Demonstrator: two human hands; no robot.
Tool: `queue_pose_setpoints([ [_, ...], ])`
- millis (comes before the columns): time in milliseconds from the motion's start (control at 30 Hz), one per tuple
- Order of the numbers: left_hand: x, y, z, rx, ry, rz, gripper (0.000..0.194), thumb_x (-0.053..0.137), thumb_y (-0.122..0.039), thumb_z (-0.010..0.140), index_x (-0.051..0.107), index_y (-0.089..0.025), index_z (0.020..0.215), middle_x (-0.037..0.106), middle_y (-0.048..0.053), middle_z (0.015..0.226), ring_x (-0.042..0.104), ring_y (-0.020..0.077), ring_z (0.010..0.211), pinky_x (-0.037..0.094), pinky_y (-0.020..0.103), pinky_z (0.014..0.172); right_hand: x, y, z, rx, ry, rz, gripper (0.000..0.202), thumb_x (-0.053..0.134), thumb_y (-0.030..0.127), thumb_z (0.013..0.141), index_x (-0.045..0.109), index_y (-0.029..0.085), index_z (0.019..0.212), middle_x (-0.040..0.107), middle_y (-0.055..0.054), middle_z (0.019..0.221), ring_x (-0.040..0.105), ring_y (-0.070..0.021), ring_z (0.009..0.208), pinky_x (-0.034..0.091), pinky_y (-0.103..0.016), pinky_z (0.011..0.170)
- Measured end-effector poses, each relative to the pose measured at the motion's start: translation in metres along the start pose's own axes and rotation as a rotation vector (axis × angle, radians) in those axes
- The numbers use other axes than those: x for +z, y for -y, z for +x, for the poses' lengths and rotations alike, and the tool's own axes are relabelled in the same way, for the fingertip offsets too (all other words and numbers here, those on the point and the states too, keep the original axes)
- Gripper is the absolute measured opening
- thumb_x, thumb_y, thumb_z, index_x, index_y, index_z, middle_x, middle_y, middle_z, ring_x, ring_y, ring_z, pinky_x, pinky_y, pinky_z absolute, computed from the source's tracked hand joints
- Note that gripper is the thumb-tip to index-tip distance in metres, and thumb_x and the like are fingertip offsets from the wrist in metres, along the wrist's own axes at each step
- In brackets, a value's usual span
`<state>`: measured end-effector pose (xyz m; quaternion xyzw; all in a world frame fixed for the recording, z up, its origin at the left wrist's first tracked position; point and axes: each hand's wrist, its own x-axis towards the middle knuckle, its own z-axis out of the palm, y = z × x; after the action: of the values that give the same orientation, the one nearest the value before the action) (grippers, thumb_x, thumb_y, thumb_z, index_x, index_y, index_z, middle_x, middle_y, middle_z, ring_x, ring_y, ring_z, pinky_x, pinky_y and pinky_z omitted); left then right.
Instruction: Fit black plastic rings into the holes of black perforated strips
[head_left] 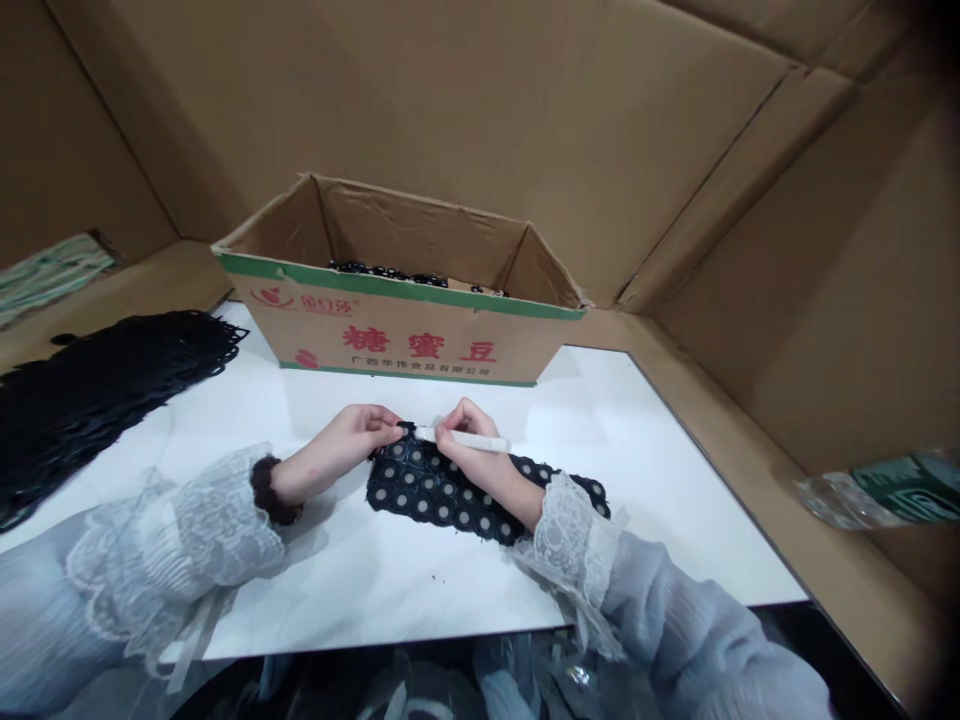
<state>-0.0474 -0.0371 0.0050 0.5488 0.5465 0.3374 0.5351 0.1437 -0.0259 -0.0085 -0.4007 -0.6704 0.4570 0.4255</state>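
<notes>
A black sheet point(424, 487) with rows of round pale grey dots lies on the white tabletop. My left hand point(352, 440) is closed, its fingertips pinching the sheet's upper left corner. In my right hand point(472, 445) a white pen-like tool point(487, 442) is gripped, with its tip at the dots along the sheet's top left edge, close to my left fingertips. My right wrist passes over the sheet and hides part of its middle. The exact kind of the tool's tip is too small to tell.
Behind my hands stands an open cardboard box point(397, 330) with dotted black pieces point(390, 272) inside. A heap of black net-like pieces point(112, 380) lies at the left. On the right, a clear plastic bottle point(855, 497) rests on cardboard. Cardboard walls point(480, 110) surround the table.
</notes>
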Motion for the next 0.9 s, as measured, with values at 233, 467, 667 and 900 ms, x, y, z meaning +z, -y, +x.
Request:
queue_pose_setpoints([
  [233,-0.006,-0.005,-0.004,-0.018,0.163,0.007,0.026,0.061,-0.038,0.073,0.061,-0.014,0.083,0.063,0.003,0.081,0.053,0.0166,0.074,0.037,0.028,0.071,0.003,0.007,-0.007,-0.054,0.095,-0.287,0.009,0.047,0.027,0.081,0.04,0.022,0.079,0.055,0.001,0.079,0.051,-0.0135,0.07,0.039,-0.026,0.066],
  [467,-0.011,-0.004,-0.002,-0.075,0.223,-0.036,0.024,0.057,-0.035,0.074,0.059,-0.015,0.086,0.062,0.006,0.088,0.053,0.0192,0.08,0.038,0.029,0.071,0.002,0.015,-0.01,-0.08,0.097,-0.428,0.01,0.042,0.029,0.084,0.039,0.022,0.077,0.048,0.002,0.07,0.045,-0.0133,0.063,0.036,-0.025,0.06],
  [667,0.0,-0.007,-0.007,0.105,0.114,0.213,0.027,0.049,-0.045,0.08,0.052,-0.018,0.084,0.053,0.002,0.082,0.049,0.0191,0.08,0.038,0.029,0.072,0.003,0.019,-0.013,-0.105,0.03,-0.381,0.014,0.044,0.028,0.082,0.039,0.021,0.072,0.048,0.002,0.067,0.045,-0.0125,0.063,0.036,-0.025,0.061],
  [900,0.0,-0.005,-0.005,0.44,-0.021,0.549,0.025,0.05,-0.04,0.081,0.05,-0.019,0.094,0.052,0.003,0.086,0.051,0.0187,0.081,0.04,0.029,0.074,0.004,0.016,-0.015,-0.123,-0.028,-0.262,0.015,0.044,0.029,0.082,0.04,0.02,0.07,0.051,0.002,0.069,0.045,-0.0113,0.061,0.037,-0.024,0.06],
])
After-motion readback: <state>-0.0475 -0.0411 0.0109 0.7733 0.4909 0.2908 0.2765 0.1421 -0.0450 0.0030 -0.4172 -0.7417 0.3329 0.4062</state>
